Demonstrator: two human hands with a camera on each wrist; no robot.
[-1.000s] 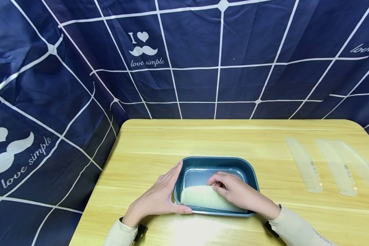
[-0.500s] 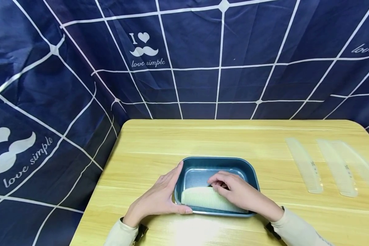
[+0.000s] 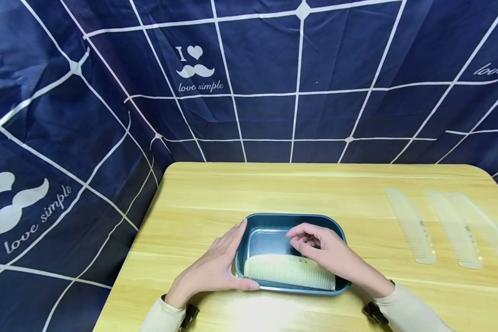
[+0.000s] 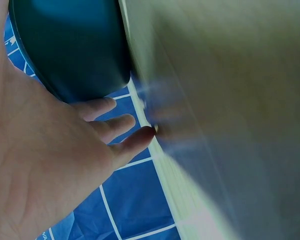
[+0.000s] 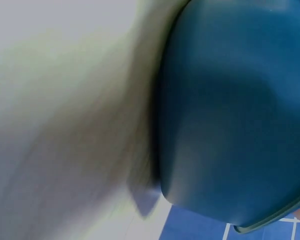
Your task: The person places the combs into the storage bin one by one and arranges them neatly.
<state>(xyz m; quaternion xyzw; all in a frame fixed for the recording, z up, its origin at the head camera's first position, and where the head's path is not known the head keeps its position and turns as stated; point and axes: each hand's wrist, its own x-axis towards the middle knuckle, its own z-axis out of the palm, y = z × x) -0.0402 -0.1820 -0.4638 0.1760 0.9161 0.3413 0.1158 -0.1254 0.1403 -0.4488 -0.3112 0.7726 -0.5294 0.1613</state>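
Observation:
A pale, translucent comb (image 3: 288,269) lies along the near side inside a dark blue-green rectangular box (image 3: 269,240), its teeth toward me. My left hand (image 3: 216,263) rests against the left end of the box, thumb along the front rim and index finger up the left side. In the left wrist view its fingers are stretched out beside the box wall (image 4: 75,45). Above the comb's right part, inside the box opening, hovers my right hand (image 3: 323,249) with fingers loosely bent and nothing between them. The right wrist view is mostly filled by the box's outer wall (image 5: 225,115).
On the right of the wooden table (image 3: 199,198) lie more pale combs: one comb (image 3: 410,226) by itself, and a second comb (image 3: 452,230) whose far end overlaps a third comb (image 3: 487,228). A dark blue patterned cloth (image 3: 265,115) hangs behind and to the left.
My right hand has let go of the comb and lifted slightly away to the right, baring the comb's right end. The left hand and the box stay nearly in place.

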